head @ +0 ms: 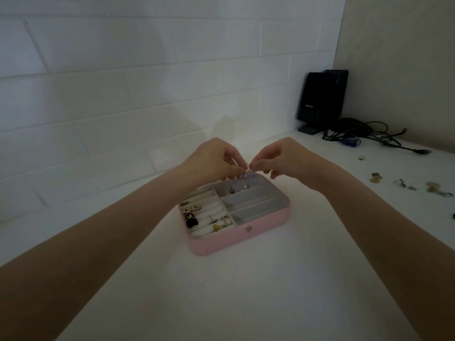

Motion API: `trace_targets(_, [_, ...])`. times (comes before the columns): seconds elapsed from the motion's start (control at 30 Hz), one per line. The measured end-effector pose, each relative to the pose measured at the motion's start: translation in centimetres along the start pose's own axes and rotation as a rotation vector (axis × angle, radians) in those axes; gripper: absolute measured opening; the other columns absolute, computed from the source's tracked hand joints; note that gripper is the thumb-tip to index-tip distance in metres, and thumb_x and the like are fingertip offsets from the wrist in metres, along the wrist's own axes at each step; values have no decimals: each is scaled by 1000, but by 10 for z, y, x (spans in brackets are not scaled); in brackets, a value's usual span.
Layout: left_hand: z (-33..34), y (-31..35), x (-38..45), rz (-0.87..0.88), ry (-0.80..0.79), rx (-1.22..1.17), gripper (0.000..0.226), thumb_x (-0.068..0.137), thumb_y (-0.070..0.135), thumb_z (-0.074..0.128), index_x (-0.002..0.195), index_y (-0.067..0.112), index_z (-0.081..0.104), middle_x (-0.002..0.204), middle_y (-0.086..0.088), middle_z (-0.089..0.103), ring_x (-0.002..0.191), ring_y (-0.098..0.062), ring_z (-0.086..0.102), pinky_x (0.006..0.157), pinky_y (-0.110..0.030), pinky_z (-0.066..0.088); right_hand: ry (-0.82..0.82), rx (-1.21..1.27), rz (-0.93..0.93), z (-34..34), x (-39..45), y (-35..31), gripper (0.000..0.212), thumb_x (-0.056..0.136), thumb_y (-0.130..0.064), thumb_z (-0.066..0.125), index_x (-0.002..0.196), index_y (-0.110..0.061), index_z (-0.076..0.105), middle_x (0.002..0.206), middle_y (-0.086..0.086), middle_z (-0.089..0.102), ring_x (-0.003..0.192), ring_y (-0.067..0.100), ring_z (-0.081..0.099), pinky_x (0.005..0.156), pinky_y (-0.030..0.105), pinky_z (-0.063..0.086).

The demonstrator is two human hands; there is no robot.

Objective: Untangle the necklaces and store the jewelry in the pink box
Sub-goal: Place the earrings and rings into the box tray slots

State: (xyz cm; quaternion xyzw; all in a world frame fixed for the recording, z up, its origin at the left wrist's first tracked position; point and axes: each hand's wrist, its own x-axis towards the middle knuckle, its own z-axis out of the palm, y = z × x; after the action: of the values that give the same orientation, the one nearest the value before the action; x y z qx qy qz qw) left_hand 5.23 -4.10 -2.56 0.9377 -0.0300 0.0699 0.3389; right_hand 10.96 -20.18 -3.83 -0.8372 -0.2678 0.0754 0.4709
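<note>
The fingers [235, 166] of the left hand [211, 159] and those of the right hand [283, 159] meet tip to tip above the far edge of the open pink jewellery box with grey lining [236, 238], each set pinching a thin, pale chain with small blue beads [243, 175]. The chain is too fine and blurred to tell whether a knot lies between the two pinches, or whether it is one necklace or two. A loose thread of it seems to hang just right of the right hand's fingers, over the box's far right corner.

Inside the box, a pair of small stud earrings [238, 189] lies in the far compartment, and rings and earrings [206, 217] sit in the cream rolls on its left side; the two long compartments nearer the clasp hold nothing visible. Well to the right of the box, more small jewellery pieces [403, 184] lie scattered on the white bench [246, 291], and beyond them stand black speakers [320, 99] with tangled cables [369, 136].

The risk here is pulling the two pinches apart too hard: that would likely tighten any knot or snap so fine a chain. A slipped pinch would drop the chain among the studs below, where it could snag again.
</note>
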Motion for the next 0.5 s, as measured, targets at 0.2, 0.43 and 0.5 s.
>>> trace_targets(0.2, [9,6,9,15,-2,221,5,82,22,69,82,18,72,77,1,69,66,-10,60,75,-29,51,224,-334,14,-6,1,19,12,82,-12,68,91,-8,74,75,-1,62,66,7,53,49,1,35])
trace_targets(0.43, [3,10,3,4,-45,156,12,85,6,61,88,12,71,80,0,70,74,-12,68,69,-22,53,148,-424,31,3,-2,34,11,78,-6,67,83,-10,76,75,3,66,66,7,54,57,11,41])
trace_targets(0.5, [4,10,0,3,-28,133,11,85,5,61,88,10,71,79,-2,70,72,-12,67,68,-21,53,190,-383,26,-2,-3,32,10,79,-5,67,85,-6,75,76,5,66,57,1,48,48,2,37])
